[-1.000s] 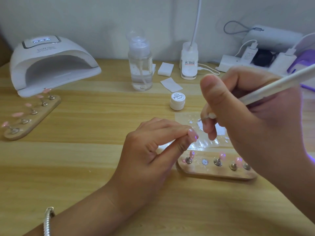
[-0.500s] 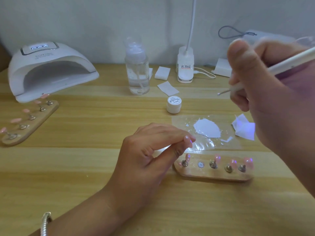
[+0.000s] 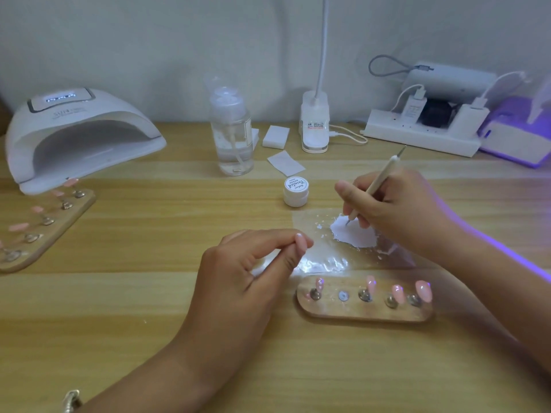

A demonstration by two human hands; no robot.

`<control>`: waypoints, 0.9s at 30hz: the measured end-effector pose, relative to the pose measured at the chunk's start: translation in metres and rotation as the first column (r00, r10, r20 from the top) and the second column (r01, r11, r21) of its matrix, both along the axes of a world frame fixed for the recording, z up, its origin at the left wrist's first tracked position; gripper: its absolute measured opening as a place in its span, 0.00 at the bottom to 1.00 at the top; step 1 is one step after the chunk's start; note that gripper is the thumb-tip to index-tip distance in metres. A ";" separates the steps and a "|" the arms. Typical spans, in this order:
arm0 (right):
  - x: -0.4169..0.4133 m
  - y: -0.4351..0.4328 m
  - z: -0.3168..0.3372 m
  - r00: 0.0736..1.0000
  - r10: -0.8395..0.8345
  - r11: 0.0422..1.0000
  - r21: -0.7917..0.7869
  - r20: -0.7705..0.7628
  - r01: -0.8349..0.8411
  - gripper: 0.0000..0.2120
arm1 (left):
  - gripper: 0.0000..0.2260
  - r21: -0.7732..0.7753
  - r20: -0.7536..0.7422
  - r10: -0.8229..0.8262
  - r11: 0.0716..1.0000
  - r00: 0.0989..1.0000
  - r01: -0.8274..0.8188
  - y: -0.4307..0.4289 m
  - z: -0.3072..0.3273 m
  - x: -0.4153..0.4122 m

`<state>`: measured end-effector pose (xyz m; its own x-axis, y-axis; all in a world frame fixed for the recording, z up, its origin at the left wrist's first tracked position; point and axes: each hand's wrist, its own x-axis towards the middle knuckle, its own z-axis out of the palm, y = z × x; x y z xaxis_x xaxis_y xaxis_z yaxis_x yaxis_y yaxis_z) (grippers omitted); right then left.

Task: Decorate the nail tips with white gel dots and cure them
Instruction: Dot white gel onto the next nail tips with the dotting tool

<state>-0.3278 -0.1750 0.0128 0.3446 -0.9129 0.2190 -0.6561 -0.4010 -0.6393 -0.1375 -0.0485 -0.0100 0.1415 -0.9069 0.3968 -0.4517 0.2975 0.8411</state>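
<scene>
Left hand [image 3: 238,281]: pinches a pink tip [image 3: 301,242] between thumb and forefinger, just left of the film [image 3: 322,260].
Right hand [image 3: 396,213]: grips the pen [image 3: 376,186] like a pencil, point down on the white gel [image 3: 356,235] smeared on the film.
Holder [image 3: 363,312]: lies just in front of the film, carries four pink tips.
Jar [image 3: 295,192]: stands lidded behind the film.
Lamp [image 3: 77,135]: sits far left, second holder [image 3: 44,231] before it.
</scene>
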 end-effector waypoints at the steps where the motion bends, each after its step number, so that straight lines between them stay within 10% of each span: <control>1: 0.000 0.000 0.000 1.000 0.004 1.000 0.003 -0.007 -0.004 0.21 | 0.06 0.000 0.003 0.000 1.000 1.000 0.000 0.000 0.000 0.000; 15: 0.000 0.002 0.003 1.000 0.006 1.000 -0.019 0.021 -0.005 0.21 | 0.06 -0.014 0.012 0.002 1.000 1.000 -0.002 -0.001 -0.002 0.001; 27: 0.018 0.037 0.036 0.786 0.213 0.974 -0.192 0.580 -0.122 0.20 | 0.06 -0.080 0.007 -0.070 0.994 0.998 0.070 -0.001 0.000 -0.002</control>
